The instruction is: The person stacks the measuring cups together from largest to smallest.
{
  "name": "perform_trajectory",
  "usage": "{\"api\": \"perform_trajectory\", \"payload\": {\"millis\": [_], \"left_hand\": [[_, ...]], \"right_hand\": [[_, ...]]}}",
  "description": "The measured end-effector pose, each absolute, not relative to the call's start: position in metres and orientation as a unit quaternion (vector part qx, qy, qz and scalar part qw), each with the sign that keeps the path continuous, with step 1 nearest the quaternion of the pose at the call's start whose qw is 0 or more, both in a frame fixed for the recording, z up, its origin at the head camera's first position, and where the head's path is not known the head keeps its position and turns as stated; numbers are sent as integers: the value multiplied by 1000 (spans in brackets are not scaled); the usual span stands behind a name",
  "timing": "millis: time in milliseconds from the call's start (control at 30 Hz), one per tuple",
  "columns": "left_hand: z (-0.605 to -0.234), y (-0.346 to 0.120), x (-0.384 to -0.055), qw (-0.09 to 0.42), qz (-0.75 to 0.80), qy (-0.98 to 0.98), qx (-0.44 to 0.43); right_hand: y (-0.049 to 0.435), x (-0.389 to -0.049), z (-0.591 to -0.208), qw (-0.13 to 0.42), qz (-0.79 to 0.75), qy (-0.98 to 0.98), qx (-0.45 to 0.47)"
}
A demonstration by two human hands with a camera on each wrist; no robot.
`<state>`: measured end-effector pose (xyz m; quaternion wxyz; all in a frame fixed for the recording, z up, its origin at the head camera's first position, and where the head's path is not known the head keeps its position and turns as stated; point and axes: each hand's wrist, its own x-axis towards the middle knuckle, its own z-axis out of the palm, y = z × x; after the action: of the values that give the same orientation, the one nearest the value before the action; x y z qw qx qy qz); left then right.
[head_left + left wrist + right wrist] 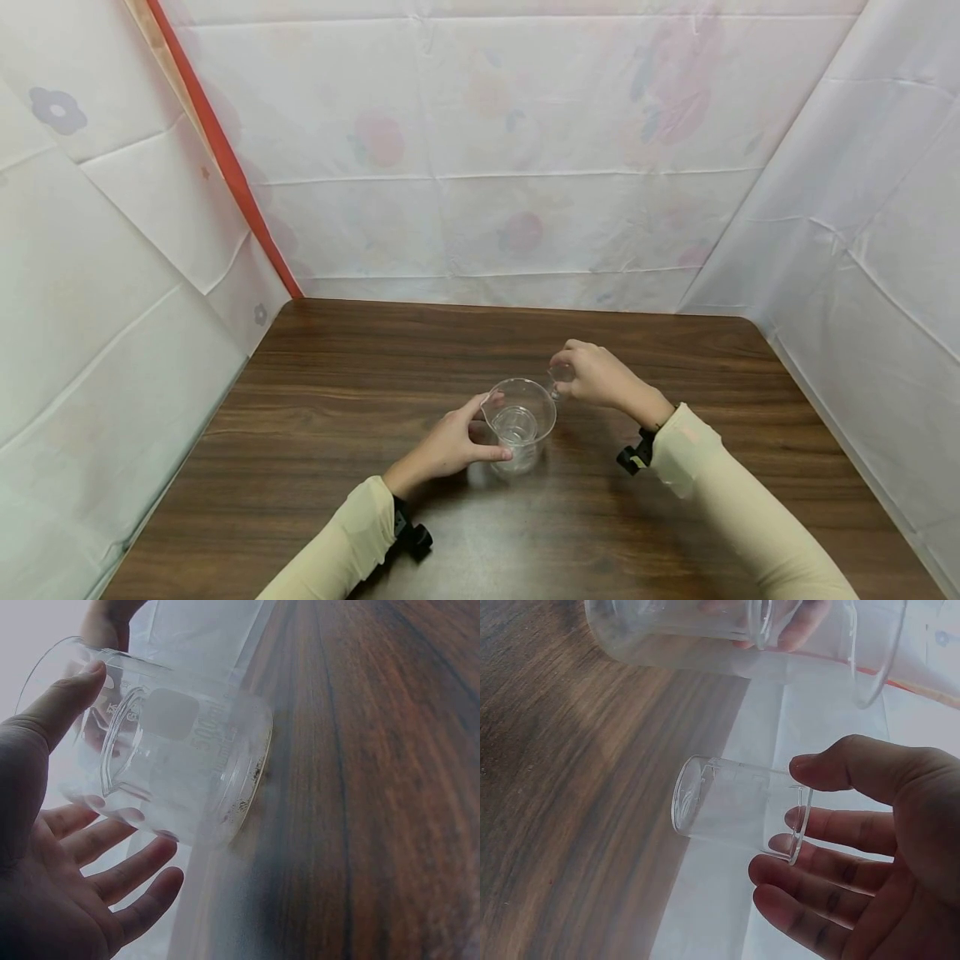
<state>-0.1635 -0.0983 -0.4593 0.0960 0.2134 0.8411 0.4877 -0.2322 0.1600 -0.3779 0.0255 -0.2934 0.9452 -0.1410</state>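
A large clear glass beaker (529,457) with a pour spout stands upright near the middle of the table. Its printed label (171,714) faces the left wrist camera. Inside it sits a smaller glass beaker (516,425), whose rim shows through the wall in the right wrist view. My left hand (456,442) holds the large beaker from the left, thumb on the near side and fingers around the far side. To the right of the large beaker, my right hand (597,377) pinches a small clear beaker (735,802) by its rim, between thumb and fingertips.
The dark wood-grain table (322,408) reaches back to a white patterned sheet (465,217). More sheets hang at the left and right sides, with a red strip (225,154) at the back left corner. Small black cameras (411,533) are strapped to both wrists.
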Motion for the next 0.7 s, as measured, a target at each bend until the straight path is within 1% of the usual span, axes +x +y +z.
{"api": "perform_trajectory", "payload": {"millis": [200, 533, 700], "left_hand": [[-459, -98, -163, 99, 485, 843, 211], [-459, -98, -163, 94, 483, 845, 210], [-460, -98, -164, 97, 484, 843, 212]], "right_hand": [[160, -231, -372, 20, -154, 942, -298], [160, -226, -356, -14, -151, 939, -309], [160, -224, -347, -13, -148, 939, -311]]}}
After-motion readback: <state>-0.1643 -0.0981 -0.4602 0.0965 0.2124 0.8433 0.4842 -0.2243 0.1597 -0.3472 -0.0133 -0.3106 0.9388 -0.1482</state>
